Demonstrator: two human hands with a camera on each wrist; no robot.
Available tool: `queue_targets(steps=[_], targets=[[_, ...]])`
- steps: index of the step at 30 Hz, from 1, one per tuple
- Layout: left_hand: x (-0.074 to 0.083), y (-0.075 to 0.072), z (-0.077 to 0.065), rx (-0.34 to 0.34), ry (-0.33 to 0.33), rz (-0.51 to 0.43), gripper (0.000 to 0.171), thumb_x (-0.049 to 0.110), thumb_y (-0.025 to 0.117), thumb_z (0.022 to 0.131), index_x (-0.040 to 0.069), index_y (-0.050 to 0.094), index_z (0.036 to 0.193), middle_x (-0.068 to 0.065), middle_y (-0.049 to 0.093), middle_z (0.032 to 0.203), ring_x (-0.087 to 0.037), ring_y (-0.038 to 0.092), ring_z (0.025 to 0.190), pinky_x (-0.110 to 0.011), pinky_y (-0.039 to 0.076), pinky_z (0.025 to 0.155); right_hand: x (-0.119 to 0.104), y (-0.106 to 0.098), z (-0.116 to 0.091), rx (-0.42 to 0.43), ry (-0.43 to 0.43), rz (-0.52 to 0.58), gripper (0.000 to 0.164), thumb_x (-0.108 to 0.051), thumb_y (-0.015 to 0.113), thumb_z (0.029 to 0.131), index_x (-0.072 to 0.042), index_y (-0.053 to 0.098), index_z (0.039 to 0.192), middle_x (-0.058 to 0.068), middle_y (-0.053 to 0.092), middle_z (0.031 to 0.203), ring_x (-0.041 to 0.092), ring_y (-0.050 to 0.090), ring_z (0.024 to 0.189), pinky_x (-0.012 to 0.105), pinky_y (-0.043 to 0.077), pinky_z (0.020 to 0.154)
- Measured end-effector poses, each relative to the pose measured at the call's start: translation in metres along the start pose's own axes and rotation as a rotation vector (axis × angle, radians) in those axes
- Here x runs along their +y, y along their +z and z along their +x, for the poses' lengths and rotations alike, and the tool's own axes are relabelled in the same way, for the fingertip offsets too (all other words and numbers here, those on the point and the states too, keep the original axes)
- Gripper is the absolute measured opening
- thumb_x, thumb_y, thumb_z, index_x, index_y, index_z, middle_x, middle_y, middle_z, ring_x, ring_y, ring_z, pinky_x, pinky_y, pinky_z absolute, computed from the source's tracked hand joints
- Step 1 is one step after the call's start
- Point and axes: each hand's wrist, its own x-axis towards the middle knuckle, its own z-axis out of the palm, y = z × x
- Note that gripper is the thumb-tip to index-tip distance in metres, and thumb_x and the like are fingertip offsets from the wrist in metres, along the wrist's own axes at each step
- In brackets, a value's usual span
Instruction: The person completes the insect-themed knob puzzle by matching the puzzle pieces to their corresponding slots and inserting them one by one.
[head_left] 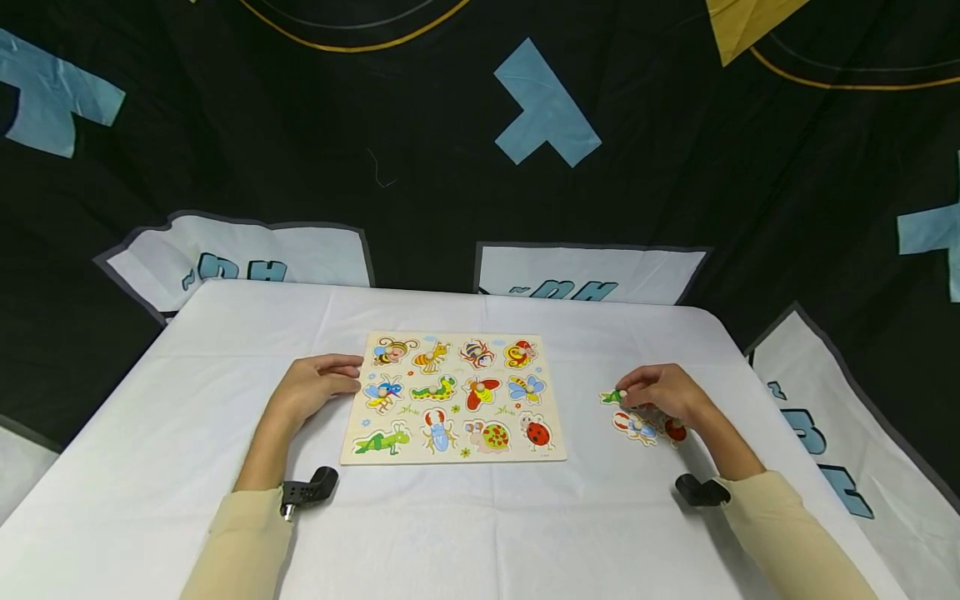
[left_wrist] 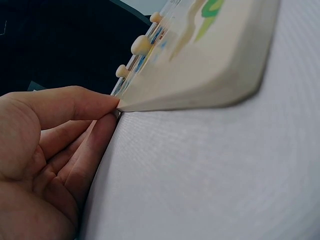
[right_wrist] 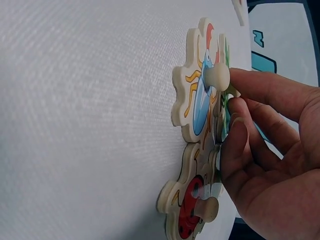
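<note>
The wooden insect puzzle board (head_left: 457,456) lies flat on the table, left of the middle. My left hand (head_left: 309,385) touches its left edge with fingertips and thumb; in the left wrist view the left hand (left_wrist: 55,145) meets the board's rim (left_wrist: 200,95). To the right, my right hand (head_left: 670,393) pinches the knob of a green puzzle piece (head_left: 609,397), mostly hidden behind the fingers in the right wrist view. Just beside those fingers lie a blue stag beetle piece (right_wrist: 200,115) and a red ladybug piece (right_wrist: 186,207), each with a wooden knob.
A white cloth (head_left: 465,533) covers the table. Behind it hangs a black curtain (head_left: 420,208) with blue and white patches. Each wrist wears a small black camera, the left camera (head_left: 309,487) and the right camera (head_left: 702,490). Several knobs (left_wrist: 142,45) stand up from the board.
</note>
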Motion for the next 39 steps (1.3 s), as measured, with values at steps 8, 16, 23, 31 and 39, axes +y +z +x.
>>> queue_targets(steps=[8,16,23,31,39], targets=[[0.0011,-0.0010,-0.0002,-0.002,0.013,-0.001,0.050,0.019,0.077,0.086,0.012,0.067,0.134,-0.011,0.072,0.119,-0.023,0.058,0.115,-0.038,0.039,0.100,-0.0002,0.0013,0.0003,0.014,0.003,-0.018,0.026,-0.015,0.080,0.082,-0.004,0.076,0.105,0.000,0.070,0.082,0.021,0.057,0.077,0.034,0.047,0.069],[-0.0002,-0.0010,0.0001,-0.009,0.020,-0.009,0.050,0.019,0.076,0.087,0.011,0.066,0.135,-0.012,0.071,0.122,-0.022,0.058,0.116,-0.036,0.040,0.098,-0.0001,0.0031,-0.0009,0.032,0.000,-0.017,0.026,-0.014,0.080,0.082,-0.003,0.076,0.105,0.002,0.069,0.083,0.021,0.057,0.079,0.033,0.047,0.068],[0.0016,-0.0006,-0.0010,-0.011,0.004,-0.017,0.051,0.020,0.076,0.086,0.012,0.065,0.135,-0.012,0.071,0.124,-0.024,0.057,0.120,-0.039,0.039,0.101,-0.0005,0.0039,-0.0008,0.046,0.010,-0.025,0.024,-0.015,0.080,0.082,-0.004,0.077,0.104,0.001,0.069,0.081,0.022,0.056,0.079,0.034,0.046,0.068],[0.0025,-0.0003,-0.0015,-0.012,0.005,-0.014,0.051,0.020,0.076,0.087,0.012,0.065,0.136,-0.012,0.071,0.123,-0.025,0.056,0.120,-0.042,0.039,0.104,0.0005,0.0040,-0.0007,0.056,0.015,-0.026,0.025,-0.016,0.080,0.083,-0.004,0.078,0.104,0.001,0.071,0.083,0.022,0.056,0.081,0.033,0.046,0.068],[0.0018,-0.0005,-0.0010,-0.008,-0.002,-0.011,0.051,0.020,0.076,0.087,0.013,0.065,0.136,-0.012,0.070,0.123,-0.025,0.056,0.122,-0.044,0.038,0.105,-0.0027,0.0030,0.0002,0.049,0.039,-0.027,0.024,-0.019,0.078,0.085,-0.008,0.078,0.106,0.002,0.072,0.089,0.024,0.057,0.084,0.033,0.046,0.069]])
